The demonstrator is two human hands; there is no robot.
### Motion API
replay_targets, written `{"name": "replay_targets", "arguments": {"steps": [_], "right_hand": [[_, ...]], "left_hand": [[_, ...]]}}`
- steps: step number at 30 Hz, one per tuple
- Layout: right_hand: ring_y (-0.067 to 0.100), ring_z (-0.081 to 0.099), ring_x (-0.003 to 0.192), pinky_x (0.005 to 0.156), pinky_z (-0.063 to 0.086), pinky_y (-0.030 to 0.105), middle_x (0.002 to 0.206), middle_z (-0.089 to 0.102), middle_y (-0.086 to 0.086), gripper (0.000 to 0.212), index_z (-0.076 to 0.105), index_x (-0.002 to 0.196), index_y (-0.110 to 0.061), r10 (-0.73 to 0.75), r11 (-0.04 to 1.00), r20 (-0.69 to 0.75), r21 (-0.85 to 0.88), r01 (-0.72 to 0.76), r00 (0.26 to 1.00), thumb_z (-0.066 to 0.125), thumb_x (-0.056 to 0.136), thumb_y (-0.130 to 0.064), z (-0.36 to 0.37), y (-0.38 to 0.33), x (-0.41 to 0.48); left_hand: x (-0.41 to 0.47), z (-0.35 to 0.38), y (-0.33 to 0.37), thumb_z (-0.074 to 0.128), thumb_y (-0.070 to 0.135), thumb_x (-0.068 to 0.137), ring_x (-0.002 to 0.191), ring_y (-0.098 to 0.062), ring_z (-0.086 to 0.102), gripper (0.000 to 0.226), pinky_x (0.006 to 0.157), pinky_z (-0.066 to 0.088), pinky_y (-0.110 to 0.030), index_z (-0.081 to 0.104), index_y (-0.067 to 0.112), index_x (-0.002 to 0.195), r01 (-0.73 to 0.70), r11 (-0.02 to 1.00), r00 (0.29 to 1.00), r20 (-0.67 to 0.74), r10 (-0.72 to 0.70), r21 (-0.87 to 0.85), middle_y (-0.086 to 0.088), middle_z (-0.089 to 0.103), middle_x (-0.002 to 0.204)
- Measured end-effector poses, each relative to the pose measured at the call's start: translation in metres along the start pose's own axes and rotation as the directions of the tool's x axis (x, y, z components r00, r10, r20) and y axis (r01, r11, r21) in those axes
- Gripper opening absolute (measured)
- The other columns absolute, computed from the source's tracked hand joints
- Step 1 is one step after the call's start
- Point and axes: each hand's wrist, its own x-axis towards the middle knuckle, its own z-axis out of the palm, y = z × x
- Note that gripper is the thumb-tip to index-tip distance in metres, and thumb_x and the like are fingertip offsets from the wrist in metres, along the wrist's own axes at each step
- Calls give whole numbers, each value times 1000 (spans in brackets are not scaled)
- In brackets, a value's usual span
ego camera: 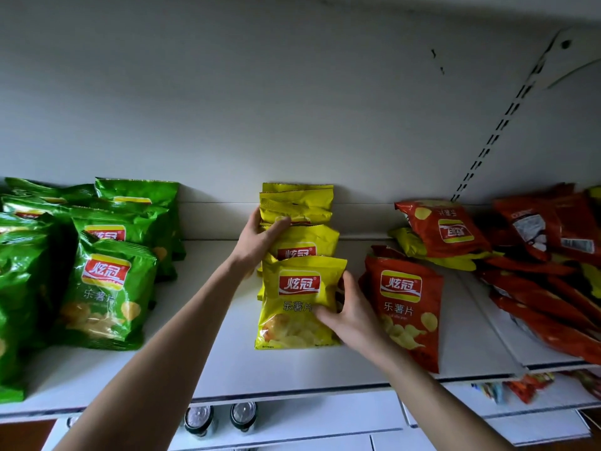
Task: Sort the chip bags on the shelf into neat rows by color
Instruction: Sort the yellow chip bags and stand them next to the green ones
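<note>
A row of yellow chip bags stands upright in the middle of the white shelf [211,362], running back to the wall. My right hand [349,312] grips the right side of the front yellow bag [297,307]. My left hand [260,237] reaches further back and holds the left edge of a rear yellow bag [299,206]. Green chip bags [107,294] stand in rows at the left. A red bag [405,307] stands just right of the yellow row. Behind it, another red bag [442,227] lies on a flat yellow bag [409,244].
A loose heap of red bags [546,262] covers the adjoining shelf at the right. A slotted shelf upright [497,128] runs up the back wall. Below the shelf edge sit two can tops [221,418] and some coloured packets [517,387].
</note>
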Motion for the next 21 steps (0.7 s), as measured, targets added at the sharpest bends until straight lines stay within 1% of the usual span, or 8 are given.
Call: {"name": "replay_targets", "arguments": {"steps": [2, 6, 9, 11, 13, 15, 17, 21], "right_hand": [[7, 47, 108, 74, 35, 2, 122, 51, -3, 66, 33, 133, -13, -3, 1000, 1, 3, 3, 1000, 71, 79, -20, -1, -1, -1], [10, 48, 105, 70, 33, -1, 117, 52, -1, 61, 37, 128, -10, -19, 1000, -16, -10, 18, 1000, 71, 79, -18, -2, -1, -3], [9, 47, 108, 72, 31, 1, 122, 51, 1, 66, 34, 133, -8, -37, 999, -21, -10, 37, 999, 71, 79, -17, -5, -2, -6], [7, 43, 112, 78, 27, 3, 131, 48, 2, 73, 28, 139, -8, -53, 998, -17, -19, 52, 998, 70, 80, -18, -8, -2, -8], [10, 42, 118, 78, 25, 3, 136, 45, 4, 75, 25, 141, -8, -70, 997, -21, -39, 69, 997, 69, 81, -17, -9, -3, -9], [17, 44, 123, 77, 26, 4, 136, 46, 6, 75, 24, 141, -8, -68, 996, -25, -56, 67, 997, 69, 81, -16, -10, -5, -10], [21, 45, 124, 79, 27, 5, 137, 46, 6, 76, 24, 142, -8, -63, 996, -21, -59, 62, 998, 69, 81, -16, -10, -7, -9], [22, 43, 127, 91, 31, 15, 142, 42, 7, 80, 18, 145, -9, -46, 994, 20, -102, 48, 999, 68, 83, -21, -9, -6, -6]], "left_hand": [[-1, 0, 0, 61, 23, 90, 100, -20, 64, 50, 72, 58, -26, 41, 15, 135, -10, 1000, 1000, -11, 10, 15, -8, 59, 120], [-13, -6, 1, 67, 56, 76, 129, -25, 46, 92, 103, 43, -40, 26, 15, 148, -2, 996, 990, -141, 14, 84, -13, 40, 146], [-42, -8, -3, 54, 38, 92, 127, -20, 44, 62, 98, 40, -29, 33, 9, 143, -60, 979, 937, -326, 122, 194, -13, 42, 143], [-69, -10, -18, 56, 35, 92, 124, -21, 48, 56, 97, 41, -31, 41, 6, 137, -93, 940, 907, -361, 216, 327, -13, 48, 137], [-101, -12, -35, 63, 38, 88, 121, -26, 49, 62, 98, 41, -34, 44, 1, 133, -189, 829, 877, -289, 383, 525, -18, 51, 131], [-125, -13, -55, 64, 43, 81, 114, -24, 48, 66, 96, 37, -24, 44, 4, 131, -292, 631, 855, -99, 509, 719, -22, 53, 123], [-139, -9, -66, 63, 43, 76, 106, -26, 53, 63, 87, 42, -25, 42, 19, 130, -340, 514, 865, 48, 499, 788, -22, 54, 120], [-142, 3, -70, 73, 14, 80, 91, -33, 60, 60, 80, 50, -37, 49, 17, 135, -255, 588, 930, 29, 365, 768, -19, 52, 118]]}}
